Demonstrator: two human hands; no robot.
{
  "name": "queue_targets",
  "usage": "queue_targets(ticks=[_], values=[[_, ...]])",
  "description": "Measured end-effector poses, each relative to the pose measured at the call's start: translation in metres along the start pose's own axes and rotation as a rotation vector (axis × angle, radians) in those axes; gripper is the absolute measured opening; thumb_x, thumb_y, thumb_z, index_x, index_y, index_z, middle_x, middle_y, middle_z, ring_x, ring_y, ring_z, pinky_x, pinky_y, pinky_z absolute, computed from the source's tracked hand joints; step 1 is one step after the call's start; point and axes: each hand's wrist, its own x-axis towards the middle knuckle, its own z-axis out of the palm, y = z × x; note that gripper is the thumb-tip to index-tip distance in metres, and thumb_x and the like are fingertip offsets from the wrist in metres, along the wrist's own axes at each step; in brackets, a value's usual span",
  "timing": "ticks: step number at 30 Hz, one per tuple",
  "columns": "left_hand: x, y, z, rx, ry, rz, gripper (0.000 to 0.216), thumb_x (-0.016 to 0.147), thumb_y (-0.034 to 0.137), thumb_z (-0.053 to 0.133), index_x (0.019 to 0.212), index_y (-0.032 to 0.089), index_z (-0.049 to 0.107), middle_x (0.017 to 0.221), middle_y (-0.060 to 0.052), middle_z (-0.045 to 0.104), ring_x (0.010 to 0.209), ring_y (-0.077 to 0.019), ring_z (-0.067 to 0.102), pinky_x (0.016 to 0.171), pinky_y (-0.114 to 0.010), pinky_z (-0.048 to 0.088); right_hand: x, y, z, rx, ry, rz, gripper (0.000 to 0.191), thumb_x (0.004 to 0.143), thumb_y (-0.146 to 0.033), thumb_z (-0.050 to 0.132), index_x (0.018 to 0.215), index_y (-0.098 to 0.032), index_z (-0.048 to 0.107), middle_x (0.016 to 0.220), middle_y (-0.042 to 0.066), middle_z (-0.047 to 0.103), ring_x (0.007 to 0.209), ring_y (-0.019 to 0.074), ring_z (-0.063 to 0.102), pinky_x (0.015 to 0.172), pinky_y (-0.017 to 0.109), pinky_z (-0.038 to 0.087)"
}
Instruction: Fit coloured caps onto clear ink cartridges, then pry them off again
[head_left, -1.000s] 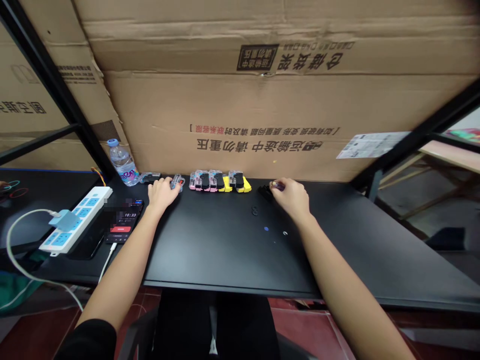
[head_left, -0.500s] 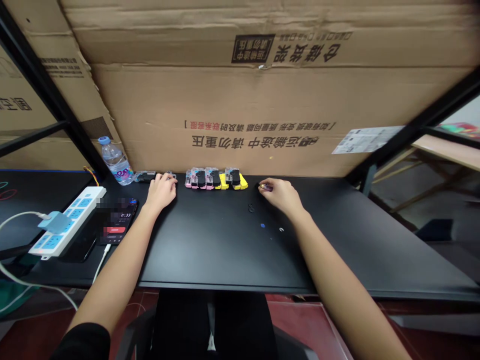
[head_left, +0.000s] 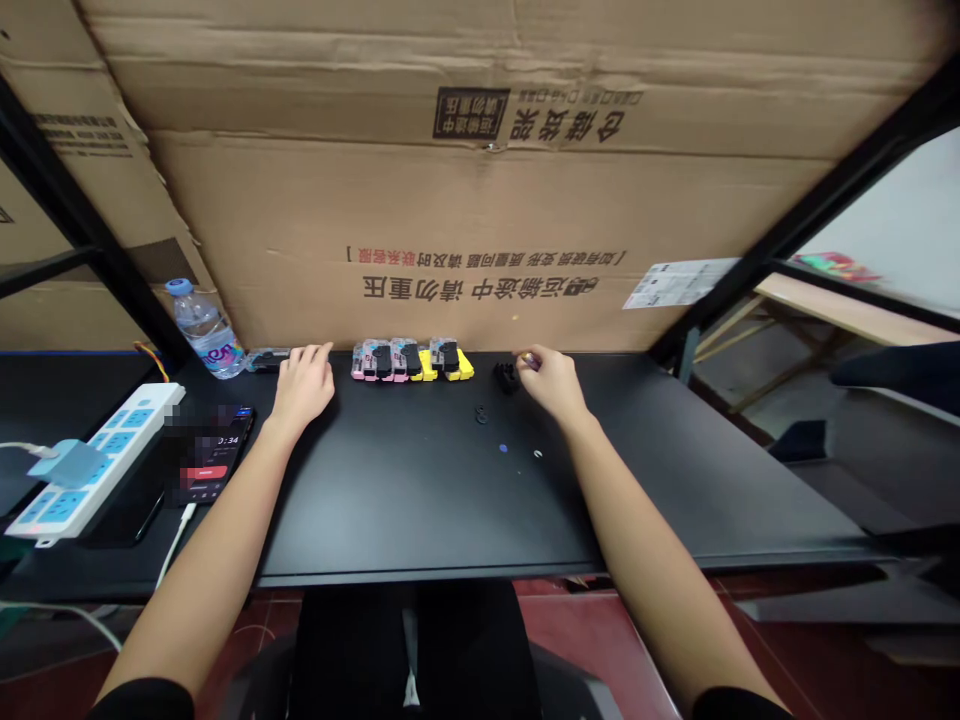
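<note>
My left hand (head_left: 306, 385) lies palm down at the back of the table, fingers stretched out and slightly apart. Beside it is a clear-and-black small device (head_left: 266, 360), partly hidden by the hand. My right hand (head_left: 551, 382) pinches a small shiny object (head_left: 529, 359), mostly covered by the fingers. Just left of that hand sits a black part (head_left: 506, 376). Between the hands stand several clear, black, pink and yellow blocks (head_left: 405, 358) in a row. Nearer me lie a small black piece (head_left: 481, 414), a blue disc (head_left: 503, 448) and a white C-shaped piece (head_left: 538, 454).
A water bottle (head_left: 204, 330) stands at the back left. In front of it are a white power strip (head_left: 97, 455) with a plugged-in charger and a phone (head_left: 217, 455) on a cable. Large cardboard (head_left: 450, 210) rises behind the black table (head_left: 420, 510); dark metal posts flank it.
The whole view has shifted, moving the table's contents leftward in the picture. The black part beside my right hand now shows more fully. My left hand now covers the grey thing beside its fingertips.
</note>
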Motion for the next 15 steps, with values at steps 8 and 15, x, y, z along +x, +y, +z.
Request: queue_targets(ticks=[8,15], values=[[0.001,0.005,0.002,-0.008,0.015,0.056,0.05,0.105,0.026,0.039,0.149,0.019,0.062,0.145,-0.017,0.068,0.137,-0.0402,0.054,0.112,-0.057,0.046,0.001,0.007,0.008,0.025,-0.163,0.008,0.016,0.085,-0.025,0.068,0.092,-0.021,0.081,0.093,0.01,0.084,0.09,0.0249,0.077,0.083,0.032,0.055],[0.001,0.009,0.004,-0.089,0.04,0.087,0.047,0.106,0.026,0.041,0.146,0.022,0.063,0.144,-0.014,0.069,0.136,-0.0368,0.055,0.114,-0.054,0.043,-0.001,-0.009,0.02,0.071,0.047,-0.027,0.026,0.096,-0.031,0.059,0.104,-0.019,0.08,0.107,0.014,0.083,0.098,0.0266,0.076,0.09,0.036,0.058]])
